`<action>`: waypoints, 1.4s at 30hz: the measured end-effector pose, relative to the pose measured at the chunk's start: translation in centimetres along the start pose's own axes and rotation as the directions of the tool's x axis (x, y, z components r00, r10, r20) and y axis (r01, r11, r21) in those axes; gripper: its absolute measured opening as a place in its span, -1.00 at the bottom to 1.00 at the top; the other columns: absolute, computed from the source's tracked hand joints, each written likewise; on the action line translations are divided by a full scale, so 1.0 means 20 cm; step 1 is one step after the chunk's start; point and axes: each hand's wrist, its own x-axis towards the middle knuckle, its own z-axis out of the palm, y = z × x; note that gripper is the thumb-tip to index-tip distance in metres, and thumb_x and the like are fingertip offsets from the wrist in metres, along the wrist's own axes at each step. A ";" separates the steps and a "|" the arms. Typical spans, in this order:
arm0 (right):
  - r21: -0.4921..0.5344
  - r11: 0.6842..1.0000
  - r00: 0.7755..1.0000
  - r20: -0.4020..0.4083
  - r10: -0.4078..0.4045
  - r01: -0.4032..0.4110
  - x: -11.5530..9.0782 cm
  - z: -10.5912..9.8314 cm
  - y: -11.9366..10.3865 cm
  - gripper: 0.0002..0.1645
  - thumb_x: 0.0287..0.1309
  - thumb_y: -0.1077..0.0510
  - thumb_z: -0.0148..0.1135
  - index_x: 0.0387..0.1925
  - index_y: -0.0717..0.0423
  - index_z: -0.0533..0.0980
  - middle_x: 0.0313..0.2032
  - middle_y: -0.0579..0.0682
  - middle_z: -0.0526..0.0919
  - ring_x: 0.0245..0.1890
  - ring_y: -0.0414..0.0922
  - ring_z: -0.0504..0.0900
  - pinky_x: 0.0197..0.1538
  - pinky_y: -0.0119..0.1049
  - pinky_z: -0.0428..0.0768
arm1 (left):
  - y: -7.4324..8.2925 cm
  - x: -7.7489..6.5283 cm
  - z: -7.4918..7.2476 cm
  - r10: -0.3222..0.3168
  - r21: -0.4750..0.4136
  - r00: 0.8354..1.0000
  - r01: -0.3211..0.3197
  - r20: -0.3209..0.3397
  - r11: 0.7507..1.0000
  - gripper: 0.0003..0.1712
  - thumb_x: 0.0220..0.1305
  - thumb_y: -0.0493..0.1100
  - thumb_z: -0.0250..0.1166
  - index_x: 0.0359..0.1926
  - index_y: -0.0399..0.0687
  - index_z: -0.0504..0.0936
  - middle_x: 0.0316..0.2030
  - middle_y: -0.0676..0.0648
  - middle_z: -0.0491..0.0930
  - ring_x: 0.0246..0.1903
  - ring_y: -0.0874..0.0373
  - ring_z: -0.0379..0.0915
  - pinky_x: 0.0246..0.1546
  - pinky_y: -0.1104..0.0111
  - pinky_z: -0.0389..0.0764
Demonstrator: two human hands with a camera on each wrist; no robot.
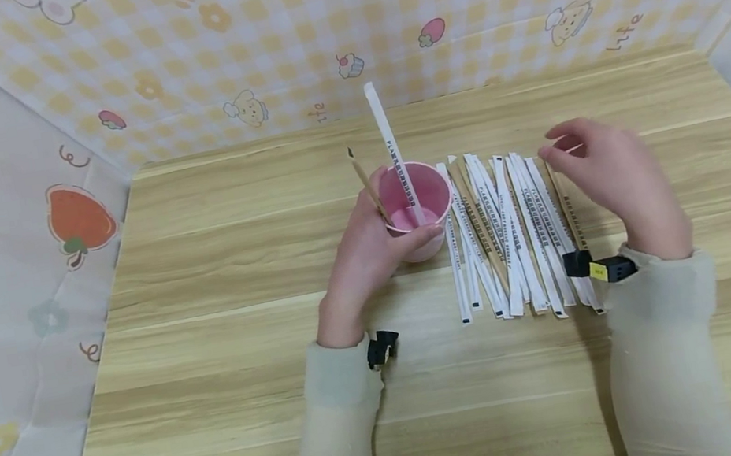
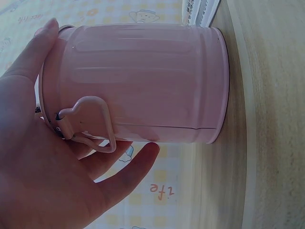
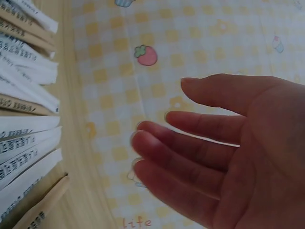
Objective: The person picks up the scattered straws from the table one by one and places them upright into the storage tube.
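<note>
On the wood-grain counter (image 1: 208, 324), slim white and brown paper-wrapped sticks (image 1: 541, 220) lie near-to-far, their far ends just left of the closer, relaxed, empty right hand (image 1: 609, 177). Left of them, the left hand (image 1: 369, 247) grips a round pink metal cup (image 2: 143, 83).

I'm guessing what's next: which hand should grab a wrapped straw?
Probably the right hand: it's empty, right by the wrapped straws, while the left hand holds the pink metal bucket.

paper strips (image 3: 28, 125) cut off in right wrist view, print (image 3: 14, 144) blurred, left sleeve (image 1: 340, 431) cropped below
</note>
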 end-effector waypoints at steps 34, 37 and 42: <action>0.022 0.949 0.898 0.330 0.291 -0.315 0.07 0.13 0.32 -0.45 0.05 -0.15 0.17 -0.16 0.25 0.45 -0.33 0.12 0.57 -0.40 -0.02 0.54 -0.34 -0.18 0.41 | -0.01 0.00 0.00 0.002 0.006 1.000 -0.002 0.000 1.000 0.07 -0.29 0.22 0.44 0.26 0.34 0.06 0.09 0.03 0.31 0.03 0.12 0.32 -0.08 0.24 0.45; 0.022 0.950 0.897 0.335 0.287 -0.312 0.07 0.13 0.32 -0.44 0.02 -0.17 0.20 -0.18 0.24 0.46 -0.35 0.11 0.55 -0.41 -0.02 0.52 -0.35 -0.19 0.41 | -0.01 0.00 0.01 -0.005 0.012 1.000 0.005 0.002 1.000 0.08 -0.31 0.26 0.43 0.26 0.35 0.05 0.10 0.02 0.30 0.03 0.12 0.32 -0.08 0.23 0.44; 0.030 0.938 0.879 0.359 0.313 -0.346 0.07 0.14 0.31 -0.47 0.03 -0.14 0.20 -0.19 0.26 0.47 -0.39 0.10 0.55 -0.44 -0.02 0.51 -0.36 -0.21 0.39 | -0.02 0.01 0.01 0.012 0.013 1.000 -0.012 0.000 1.000 0.07 -0.30 0.26 0.42 0.26 0.30 0.06 0.07 0.07 0.32 0.03 0.15 0.32 -0.07 0.28 0.44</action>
